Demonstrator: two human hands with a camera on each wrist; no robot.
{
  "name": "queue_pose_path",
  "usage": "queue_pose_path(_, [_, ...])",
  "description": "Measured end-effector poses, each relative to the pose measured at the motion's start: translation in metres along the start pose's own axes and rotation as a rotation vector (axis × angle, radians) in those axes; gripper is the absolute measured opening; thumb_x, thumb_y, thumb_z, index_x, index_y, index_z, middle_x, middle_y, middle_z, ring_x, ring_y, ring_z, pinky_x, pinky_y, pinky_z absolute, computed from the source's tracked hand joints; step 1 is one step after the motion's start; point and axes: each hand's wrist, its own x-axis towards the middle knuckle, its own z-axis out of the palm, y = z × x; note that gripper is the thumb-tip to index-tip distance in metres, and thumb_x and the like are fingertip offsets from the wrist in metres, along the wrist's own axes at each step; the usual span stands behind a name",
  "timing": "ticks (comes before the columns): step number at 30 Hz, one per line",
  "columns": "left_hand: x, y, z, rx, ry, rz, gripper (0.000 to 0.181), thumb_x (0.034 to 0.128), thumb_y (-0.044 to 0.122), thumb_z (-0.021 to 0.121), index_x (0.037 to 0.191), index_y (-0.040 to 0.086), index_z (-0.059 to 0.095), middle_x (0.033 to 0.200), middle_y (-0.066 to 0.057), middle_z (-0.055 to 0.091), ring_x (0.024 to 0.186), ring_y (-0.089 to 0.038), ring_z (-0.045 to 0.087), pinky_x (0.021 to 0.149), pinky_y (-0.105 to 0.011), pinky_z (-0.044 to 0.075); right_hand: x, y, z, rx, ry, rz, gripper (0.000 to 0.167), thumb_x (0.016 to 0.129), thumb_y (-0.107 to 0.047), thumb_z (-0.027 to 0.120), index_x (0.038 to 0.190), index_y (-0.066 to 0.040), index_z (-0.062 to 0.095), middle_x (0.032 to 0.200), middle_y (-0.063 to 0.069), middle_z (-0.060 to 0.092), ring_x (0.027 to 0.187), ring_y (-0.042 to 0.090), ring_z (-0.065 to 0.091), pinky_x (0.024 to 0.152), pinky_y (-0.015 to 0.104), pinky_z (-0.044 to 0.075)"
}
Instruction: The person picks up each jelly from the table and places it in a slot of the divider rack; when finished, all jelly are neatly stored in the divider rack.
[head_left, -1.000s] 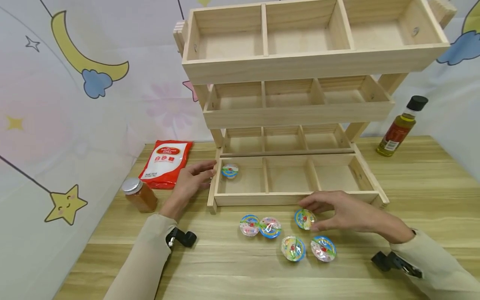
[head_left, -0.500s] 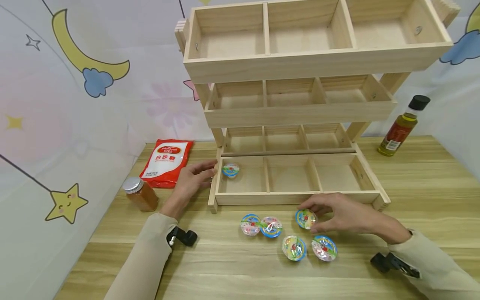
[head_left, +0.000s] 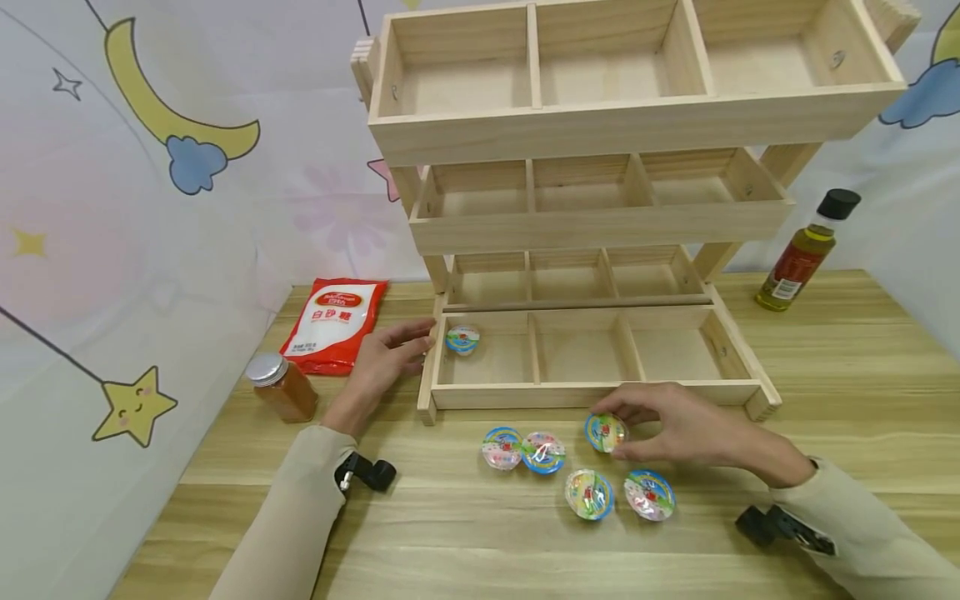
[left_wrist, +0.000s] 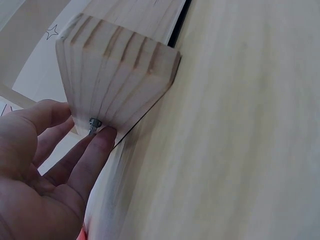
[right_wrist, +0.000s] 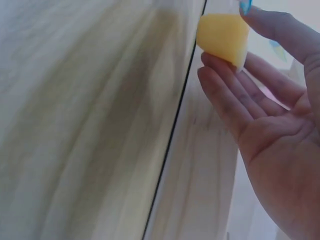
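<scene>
My right hand [head_left: 678,425] pinches a small jelly cup [head_left: 604,432] with a yellow-and-blue printed lid, just in front of the wooden rack's [head_left: 585,398] lowest tray. In the right wrist view the cup's yellow body [right_wrist: 222,37] shows between thumb and fingers. My left hand [head_left: 381,367] touches the rack's left side; the left wrist view has its fingertips against the wooden end piece [left_wrist: 117,70], near a bolt. Another jelly cup [head_left: 462,339] stands in the bottom tray's left compartment. More cups lie on the table: a touching pair [head_left: 502,448], one yellowish [head_left: 589,494] and one pinkish [head_left: 649,495].
Left of the rack lie a red-and-white sugar bag [head_left: 335,325] and a jar [head_left: 282,388] with a silver lid. An oil bottle [head_left: 802,254] with a black cap stands at the right. Upper tiers [head_left: 630,129] of the rack overhang the lowest tray.
My right hand has shifted slightly left with the jelly cup between its fingers. The left hand stays at the rack's side.
</scene>
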Motion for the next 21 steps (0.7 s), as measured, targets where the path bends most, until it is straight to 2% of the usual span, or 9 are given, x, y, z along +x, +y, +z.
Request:
queue_pose_path(8, [0.000, -0.001, 0.000, -0.008, -0.005, -0.006, 0.042, 0.1036, 0.012, 0.070, 0.144, 0.001, 0.066, 0.142, -0.020, 0.065, 0.114, -0.020, 0.068, 0.091, -0.033, 0.062, 0.010, -0.013, -0.004, -0.070, 0.027, -0.037, 0.042, 0.094, -0.024, 0.085, 0.132, -0.011, 0.071, 0.118, -0.003, 0.075, 0.105, 0.017, 0.072, 0.092, 0.040, 0.062])
queue_pose_path(12, [0.000, -0.001, 0.001, -0.003, 0.000, -0.010, 0.041, 0.1030, 0.012, 0.070, 0.143, 0.002, 0.067, 0.140, -0.018, 0.066, 0.113, -0.020, 0.068, 0.090, -0.033, 0.062, 0.021, -0.020, -0.005, -0.048, 0.041, -0.057, 0.042, 0.095, -0.020, 0.084, 0.132, -0.008, 0.070, 0.123, 0.000, 0.075, 0.107, 0.015, 0.071, 0.095, 0.038, 0.061])
queue_pose_path(16, [0.000, -0.001, 0.001, -0.003, 0.005, -0.008, 0.041, 0.1029, 0.012, 0.070, 0.142, 0.002, 0.067, 0.140, -0.018, 0.067, 0.112, -0.019, 0.068, 0.090, -0.032, 0.062, 0.034, -0.028, -0.007, -0.025, 0.042, -0.041, 0.043, 0.094, -0.018, 0.084, 0.132, -0.005, 0.069, 0.127, 0.005, 0.073, 0.109, 0.018, 0.071, 0.098, 0.038, 0.060])
queue_pose_path(21, [0.000, 0.000, 0.000, -0.006, -0.004, -0.007, 0.041, 0.1037, 0.012, 0.069, 0.143, 0.002, 0.066, 0.141, -0.018, 0.066, 0.115, -0.021, 0.068, 0.090, -0.032, 0.062, 0.048, -0.036, -0.009, -0.059, 0.058, -0.007, 0.045, 0.095, -0.022, 0.084, 0.135, -0.006, 0.069, 0.130, 0.003, 0.073, 0.112, 0.018, 0.070, 0.101, 0.042, 0.058])
